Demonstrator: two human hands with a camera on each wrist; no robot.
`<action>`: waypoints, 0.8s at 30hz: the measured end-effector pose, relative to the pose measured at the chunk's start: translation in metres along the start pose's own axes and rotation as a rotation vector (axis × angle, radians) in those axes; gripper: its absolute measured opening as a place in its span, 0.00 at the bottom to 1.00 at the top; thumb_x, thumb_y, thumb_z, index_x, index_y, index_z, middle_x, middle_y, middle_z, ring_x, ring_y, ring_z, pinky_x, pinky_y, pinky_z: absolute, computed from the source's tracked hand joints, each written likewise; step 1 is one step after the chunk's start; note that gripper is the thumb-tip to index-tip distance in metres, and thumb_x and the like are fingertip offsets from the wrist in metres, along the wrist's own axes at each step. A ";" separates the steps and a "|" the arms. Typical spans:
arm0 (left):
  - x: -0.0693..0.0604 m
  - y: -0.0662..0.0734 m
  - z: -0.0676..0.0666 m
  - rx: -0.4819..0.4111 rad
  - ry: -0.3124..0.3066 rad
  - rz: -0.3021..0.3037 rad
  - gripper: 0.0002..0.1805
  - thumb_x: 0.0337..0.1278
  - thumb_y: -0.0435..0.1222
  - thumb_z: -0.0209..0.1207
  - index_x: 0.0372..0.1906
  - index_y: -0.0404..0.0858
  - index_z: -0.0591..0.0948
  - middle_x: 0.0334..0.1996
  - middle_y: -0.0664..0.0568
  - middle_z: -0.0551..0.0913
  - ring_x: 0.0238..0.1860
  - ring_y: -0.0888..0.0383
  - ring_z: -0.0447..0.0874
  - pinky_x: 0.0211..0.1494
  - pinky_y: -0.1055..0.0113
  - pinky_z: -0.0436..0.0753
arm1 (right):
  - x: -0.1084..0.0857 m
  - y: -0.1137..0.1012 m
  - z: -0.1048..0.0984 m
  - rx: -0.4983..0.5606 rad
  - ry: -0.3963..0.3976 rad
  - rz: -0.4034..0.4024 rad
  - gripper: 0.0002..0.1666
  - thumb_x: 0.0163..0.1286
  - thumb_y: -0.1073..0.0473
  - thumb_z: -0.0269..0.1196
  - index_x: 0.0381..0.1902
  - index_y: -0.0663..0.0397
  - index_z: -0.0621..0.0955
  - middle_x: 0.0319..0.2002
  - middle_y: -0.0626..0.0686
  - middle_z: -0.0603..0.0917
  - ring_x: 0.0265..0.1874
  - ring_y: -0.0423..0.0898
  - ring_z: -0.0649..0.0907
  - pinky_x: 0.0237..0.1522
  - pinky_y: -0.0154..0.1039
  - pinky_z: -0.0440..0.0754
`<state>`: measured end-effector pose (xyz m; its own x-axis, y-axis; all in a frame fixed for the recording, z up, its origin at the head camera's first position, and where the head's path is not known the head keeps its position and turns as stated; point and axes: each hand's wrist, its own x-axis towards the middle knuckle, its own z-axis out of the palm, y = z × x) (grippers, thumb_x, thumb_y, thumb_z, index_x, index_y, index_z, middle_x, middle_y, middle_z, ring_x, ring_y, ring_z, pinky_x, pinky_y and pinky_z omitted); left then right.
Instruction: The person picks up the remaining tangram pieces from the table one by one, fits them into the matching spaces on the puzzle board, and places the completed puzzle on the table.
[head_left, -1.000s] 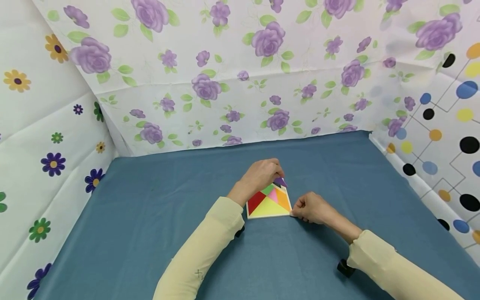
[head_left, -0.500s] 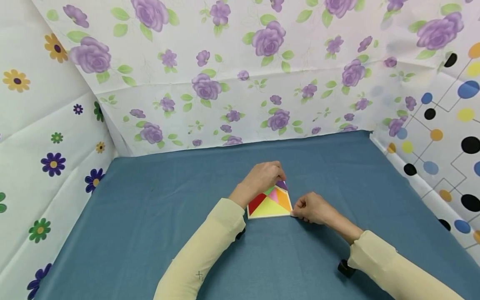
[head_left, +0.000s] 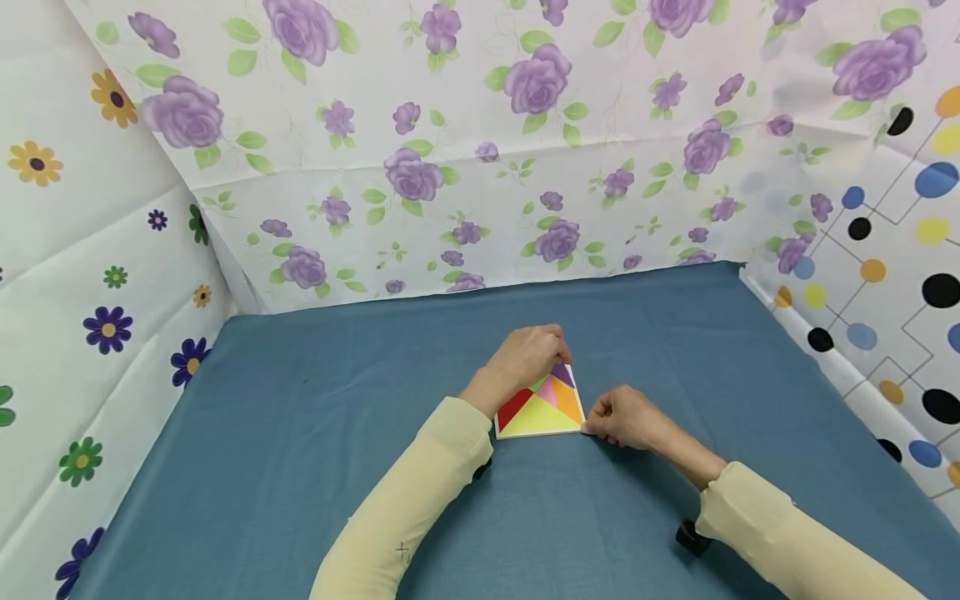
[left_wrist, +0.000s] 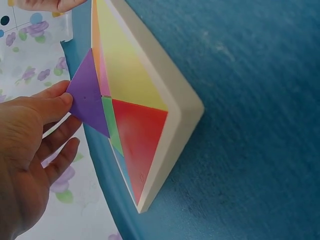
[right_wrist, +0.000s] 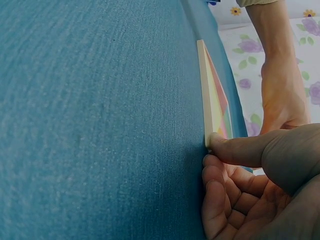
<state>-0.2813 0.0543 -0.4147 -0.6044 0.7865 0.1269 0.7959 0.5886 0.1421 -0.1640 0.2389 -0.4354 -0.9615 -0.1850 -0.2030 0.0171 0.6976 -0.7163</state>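
A square tangram puzzle in a pale wooden tray lies on the blue cloth, in front of the person. My left hand reaches over its far side and pinches a purple triangle between thumb and forefinger. In the left wrist view that piece looks tilted up at the tray's far corner. Red, yellow, green, pink, orange and blue pieces sit in the tray. My right hand pinches the tray's near right corner, thumb on the rim, other fingers curled beneath.
Blue cloth covers the table. A flowered white sheet hangs behind it, with patterned sheets at left and right. A black wrist mount shows under the right sleeve.
My left hand has come down slightly and toward me, bringing the purple triangle lower over the tray's far right corner. The right hand stays at its corner.
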 end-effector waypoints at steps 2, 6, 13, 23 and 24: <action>0.000 0.000 0.001 0.009 0.003 -0.001 0.11 0.75 0.35 0.60 0.49 0.46 0.92 0.45 0.55 0.84 0.46 0.60 0.83 0.54 0.69 0.82 | 0.000 0.000 0.000 -0.001 -0.001 0.000 0.15 0.70 0.62 0.70 0.22 0.57 0.85 0.18 0.51 0.81 0.17 0.43 0.77 0.21 0.40 0.75; 0.000 0.000 0.003 0.022 0.006 -0.003 0.12 0.75 0.34 0.59 0.48 0.46 0.92 0.45 0.54 0.83 0.46 0.59 0.83 0.54 0.69 0.82 | -0.001 -0.001 0.000 0.000 -0.002 -0.001 0.15 0.70 0.62 0.70 0.22 0.56 0.85 0.18 0.51 0.81 0.17 0.44 0.77 0.22 0.40 0.75; -0.001 0.001 0.003 0.041 0.023 0.006 0.12 0.75 0.34 0.59 0.49 0.46 0.92 0.45 0.54 0.82 0.47 0.59 0.82 0.53 0.70 0.82 | -0.001 0.000 0.001 0.000 0.003 0.007 0.15 0.70 0.62 0.69 0.22 0.56 0.85 0.19 0.51 0.81 0.17 0.44 0.77 0.22 0.40 0.75; -0.002 0.001 0.007 0.040 0.056 0.011 0.12 0.76 0.34 0.58 0.49 0.46 0.92 0.45 0.54 0.83 0.47 0.59 0.83 0.53 0.69 0.83 | 0.001 -0.001 0.000 -0.001 -0.001 0.015 0.13 0.70 0.62 0.70 0.24 0.57 0.86 0.20 0.51 0.82 0.18 0.44 0.78 0.23 0.40 0.77; -0.002 0.001 0.007 0.040 0.067 0.013 0.12 0.76 0.34 0.58 0.49 0.46 0.92 0.45 0.55 0.83 0.47 0.59 0.84 0.53 0.69 0.83 | 0.001 -0.001 0.000 -0.003 -0.001 0.013 0.13 0.70 0.62 0.70 0.24 0.57 0.86 0.20 0.51 0.82 0.18 0.44 0.78 0.22 0.39 0.77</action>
<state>-0.2790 0.0546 -0.4220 -0.5943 0.7806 0.1937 0.8035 0.5867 0.1010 -0.1649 0.2380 -0.4354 -0.9610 -0.1765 -0.2130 0.0289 0.7017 -0.7118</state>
